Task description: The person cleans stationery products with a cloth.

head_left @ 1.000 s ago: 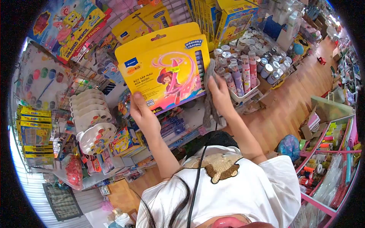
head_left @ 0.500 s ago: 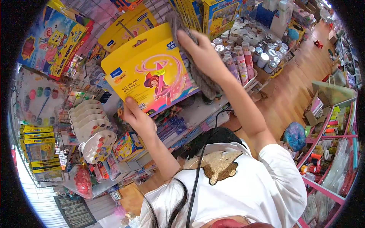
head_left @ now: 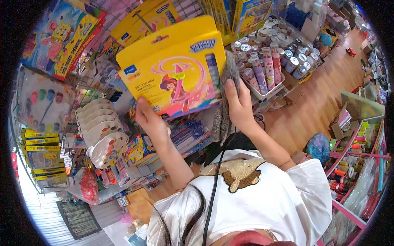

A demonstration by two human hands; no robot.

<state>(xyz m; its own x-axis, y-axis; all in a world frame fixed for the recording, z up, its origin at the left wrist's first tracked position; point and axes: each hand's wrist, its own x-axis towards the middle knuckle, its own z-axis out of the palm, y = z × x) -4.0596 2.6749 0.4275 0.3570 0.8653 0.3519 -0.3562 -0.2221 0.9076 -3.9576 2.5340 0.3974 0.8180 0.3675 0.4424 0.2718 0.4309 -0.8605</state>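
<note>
A: Log it. What's held?

B: Yellow crayon box (head_left: 176,74), up at chest height, front face to cam, tilted w/ its top edge far-right. Left hand (head_left: 152,119) clamped on its near-left corner, thumb on the front face. Right hand (head_left: 240,106) closed on a grey cloth (head_left: 223,102), pressing it on the box's right edge; cloth tail hangs below the hand.

A: Legible print?

B: "WASHABLE CRAYONS" top right of box. Blue logo tab upper left, small orange brand mark under it, not readable. Lines under that unclear, approx. "BÚT SÁP MÀU…". Witch figure w/ pink swirl at centre; crayon window strip along right side. Hang slot in the header. Far left, a SpongeBob pack (head_left: 61,37) reads "COLORED PENCIL".

A: Edges, clearance?

B: Box top edge overlaps a second yellow pack (head_left: 143,18) on the wire rack behind; can't tell if touching. Right edge is near the tray of tubes (head_left: 266,67). Paint palettes (head_left: 100,131) stacked lower left, just beside the left wrist. Open room only to the right, over the aisle.

A: Surface, room?

B: Shop interior. Wood-plank floor (head_left: 312,106), far right. Pink shelving (head_left: 357,164) w/ rolls at right. Shelf under the box is packed w/ stationery.
</note>
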